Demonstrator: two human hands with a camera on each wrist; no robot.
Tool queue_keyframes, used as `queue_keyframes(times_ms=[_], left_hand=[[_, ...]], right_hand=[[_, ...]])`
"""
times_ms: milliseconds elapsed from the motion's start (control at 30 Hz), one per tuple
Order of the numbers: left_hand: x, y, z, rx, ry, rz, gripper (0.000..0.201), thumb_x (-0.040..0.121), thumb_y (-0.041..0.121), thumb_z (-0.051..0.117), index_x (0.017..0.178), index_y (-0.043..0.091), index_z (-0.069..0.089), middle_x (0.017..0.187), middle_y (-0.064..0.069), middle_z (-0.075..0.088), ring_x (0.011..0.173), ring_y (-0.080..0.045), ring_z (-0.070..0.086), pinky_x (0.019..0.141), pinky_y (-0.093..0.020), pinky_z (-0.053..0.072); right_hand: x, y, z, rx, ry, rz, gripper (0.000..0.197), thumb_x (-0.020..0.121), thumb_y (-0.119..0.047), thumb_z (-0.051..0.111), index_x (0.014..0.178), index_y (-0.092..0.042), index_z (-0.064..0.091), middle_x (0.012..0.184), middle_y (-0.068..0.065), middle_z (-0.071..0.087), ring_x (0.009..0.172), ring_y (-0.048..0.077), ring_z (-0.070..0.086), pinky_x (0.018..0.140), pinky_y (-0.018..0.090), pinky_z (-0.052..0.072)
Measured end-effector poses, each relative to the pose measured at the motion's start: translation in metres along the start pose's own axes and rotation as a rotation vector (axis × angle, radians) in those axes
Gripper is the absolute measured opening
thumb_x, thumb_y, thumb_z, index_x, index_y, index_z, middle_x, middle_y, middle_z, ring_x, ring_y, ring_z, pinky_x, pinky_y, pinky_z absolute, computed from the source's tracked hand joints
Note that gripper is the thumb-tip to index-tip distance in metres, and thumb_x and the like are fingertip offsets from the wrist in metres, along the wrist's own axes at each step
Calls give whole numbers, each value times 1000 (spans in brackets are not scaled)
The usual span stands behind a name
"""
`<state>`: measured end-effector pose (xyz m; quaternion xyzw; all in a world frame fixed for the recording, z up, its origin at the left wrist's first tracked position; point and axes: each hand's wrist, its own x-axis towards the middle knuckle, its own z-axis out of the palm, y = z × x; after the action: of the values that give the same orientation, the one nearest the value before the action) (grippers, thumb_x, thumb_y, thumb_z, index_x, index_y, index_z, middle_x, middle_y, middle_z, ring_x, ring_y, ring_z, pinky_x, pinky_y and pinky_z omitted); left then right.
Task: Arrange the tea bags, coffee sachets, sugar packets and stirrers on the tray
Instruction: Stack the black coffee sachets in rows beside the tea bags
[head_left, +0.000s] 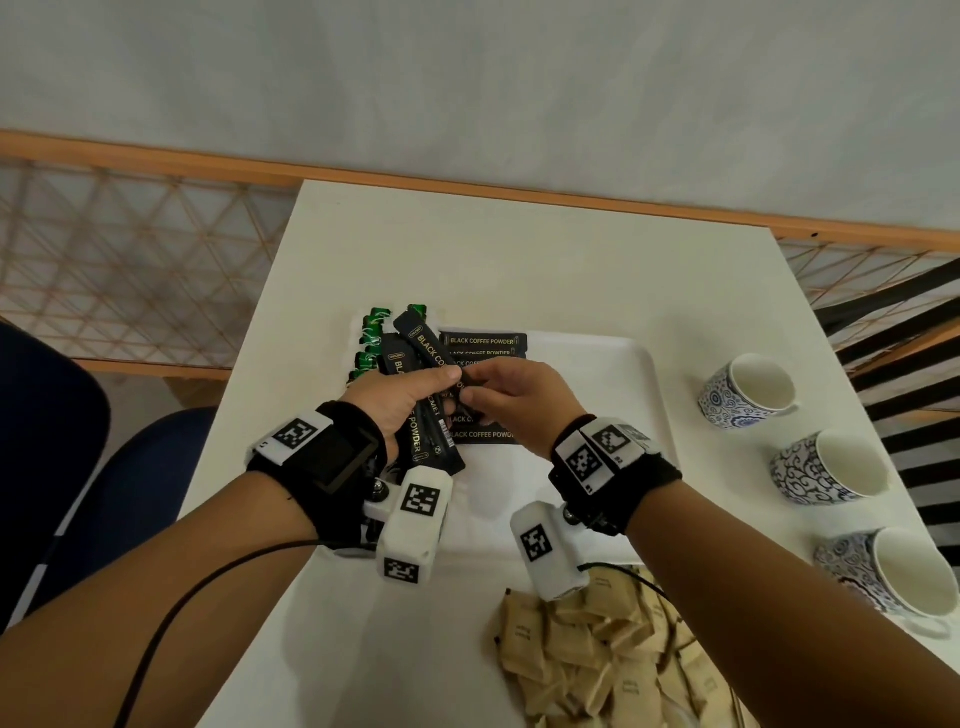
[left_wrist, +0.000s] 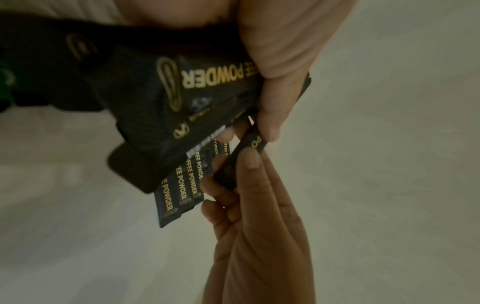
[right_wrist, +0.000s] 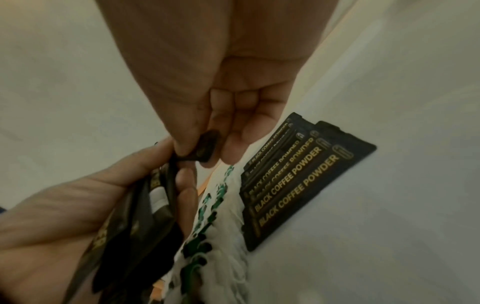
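Note:
My left hand (head_left: 439, 378) grips a fanned bundle of black coffee sachets (head_left: 423, 364) above the left part of the white tray (head_left: 613, 358). The thumb and fingers of my right hand (head_left: 467, 391) pinch the end of one sachet (left_wrist: 242, 160) that sticks out of that bundle. A row of several coffee sachets (head_left: 485, 341) lies flat on the tray, partly hidden by both hands. Green-and-white tea bags (head_left: 371, 332) lie along the tray's left edge. A heap of brown sugar packets (head_left: 597, 660) lies on the table near me. I see no stirrers.
Three blue-patterned white cups (head_left: 748, 389) stand in a line down the right side of the white table (head_left: 467, 249). A dark blue chair (head_left: 78, 441) is at the left. The tray's right half (head_left: 587, 415) is bare.

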<state>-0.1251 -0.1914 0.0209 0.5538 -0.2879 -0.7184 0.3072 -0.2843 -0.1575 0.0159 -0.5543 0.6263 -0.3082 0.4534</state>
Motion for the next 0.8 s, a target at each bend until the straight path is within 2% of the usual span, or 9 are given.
queue_keyframes(times_ms=[133,167,267,333,400,567,667,733,800], left_hand=[[0,5,-3,-73,10,-8,13,82,19,72,84,7,67,73,-9,64,54,-17,60,51,-28,53],[0,7,-5,-91,12,-15,14,83,20,71,82,6,65,72,-10,63,52,-18,59,50,-27,53],[-2,13,-8,-157,57,-19,12,84,15,70,82,5,64,67,-10,63,48,-16,60,50,-28,55],[-1,16,-10,-184,95,-11,14,83,15,71,77,6,62,62,-7,62,46,-15,59,51,-28,56],[0,18,-13,-140,120,-12,18,84,16,69,71,8,59,59,-5,61,47,-15,60,50,-28,54],[1,20,-17,-143,142,-7,7,86,6,61,85,12,65,67,-6,58,56,-15,58,56,-33,58],[2,20,-18,-132,124,-3,16,87,4,59,92,15,70,72,-6,59,61,-15,57,60,-34,58],[3,21,-20,-109,109,1,17,87,5,61,95,16,70,70,-5,60,59,-15,59,59,-31,54],[3,21,-21,-79,105,5,14,84,6,66,93,16,70,67,-4,63,55,-16,62,57,-30,53]], right_hand=[[-7,0,-12,31,24,28,17,90,-15,62,105,-20,70,75,-11,67,64,2,60,50,9,44],[-8,2,-15,35,18,38,16,90,-16,62,102,-23,70,75,-9,68,66,6,62,51,12,46],[-11,9,-20,-74,36,55,15,89,-21,62,92,-33,70,85,4,72,77,21,66,71,29,55],[-12,16,-25,-174,70,81,12,89,-21,63,93,-30,71,83,1,70,70,14,62,66,22,49],[-16,23,-28,-290,73,102,12,88,-22,64,94,-27,73,81,-9,64,74,9,60,66,14,45],[-18,35,-24,-442,-52,165,14,83,-24,67,85,-37,72,81,-21,58,87,7,61,82,22,48],[-16,34,-21,-456,-51,155,12,82,-24,69,85,-35,72,77,-22,57,81,3,59,76,18,45],[-15,33,-20,-486,-45,140,10,81,-24,69,87,-31,73,72,-21,54,71,-2,53,67,14,40],[-14,33,-20,-513,-39,126,9,81,-24,69,88,-28,73,71,-21,51,67,-4,49,64,15,37]])
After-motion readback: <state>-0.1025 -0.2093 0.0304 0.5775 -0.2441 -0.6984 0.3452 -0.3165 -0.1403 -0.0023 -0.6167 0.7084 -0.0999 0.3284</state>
